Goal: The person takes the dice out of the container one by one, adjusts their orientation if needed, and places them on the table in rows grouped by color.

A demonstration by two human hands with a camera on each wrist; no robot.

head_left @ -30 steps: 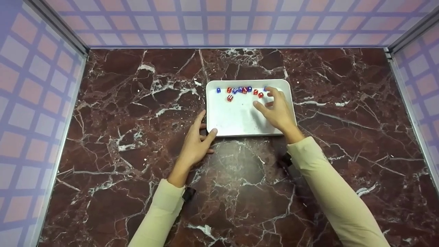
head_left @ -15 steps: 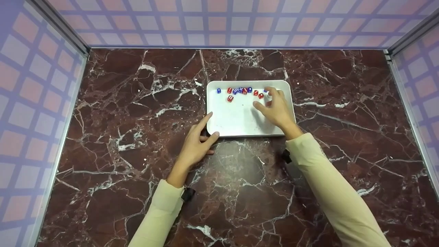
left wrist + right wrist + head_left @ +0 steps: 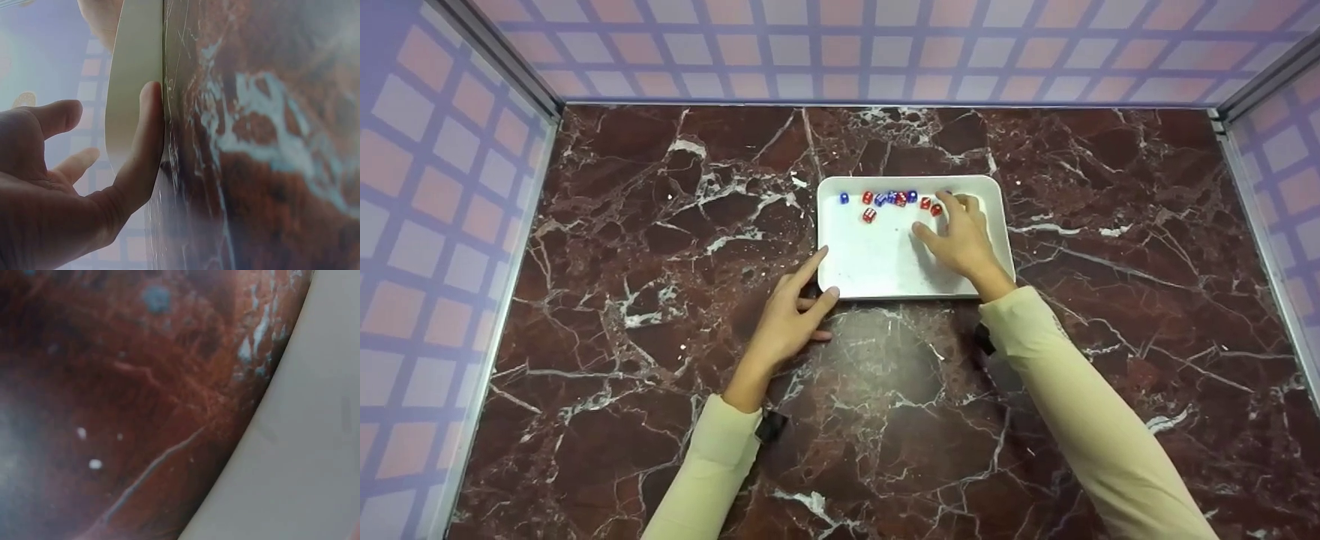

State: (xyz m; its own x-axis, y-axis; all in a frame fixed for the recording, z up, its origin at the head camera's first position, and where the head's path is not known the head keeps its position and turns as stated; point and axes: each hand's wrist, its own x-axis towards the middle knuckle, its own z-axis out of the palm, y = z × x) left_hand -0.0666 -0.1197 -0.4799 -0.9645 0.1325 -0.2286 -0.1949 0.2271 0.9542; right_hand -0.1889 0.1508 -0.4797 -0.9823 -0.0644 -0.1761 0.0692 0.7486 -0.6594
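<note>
A white tray [image 3: 885, 262] lies on the dark red marble table [image 3: 660, 225]. Several small red and blue dice [image 3: 894, 198] line its far edge, and one red die [image 3: 869, 215] sits a little nearer. My right hand [image 3: 960, 240] rests inside the tray at its right, thumb spread left, fingertips beside a red die [image 3: 936, 210]; what lies under the palm is hidden. My left hand [image 3: 787, 322] lies flat at the tray's near-left corner, forefinger along the left rim. In the left wrist view the left hand [image 3: 67, 185] has its thumb against the tray rim [image 3: 135, 73].
Checked pink and purple walls [image 3: 840, 45] with metal corner posts close in the table on three sides. The right wrist view shows only the tray's curved edge [image 3: 315, 439] against the marble [image 3: 112, 382].
My left forefinger has moved up along the tray's left rim. My right hand has crept slightly toward the far edge, and its fingers now cover the rightmost blue die.
</note>
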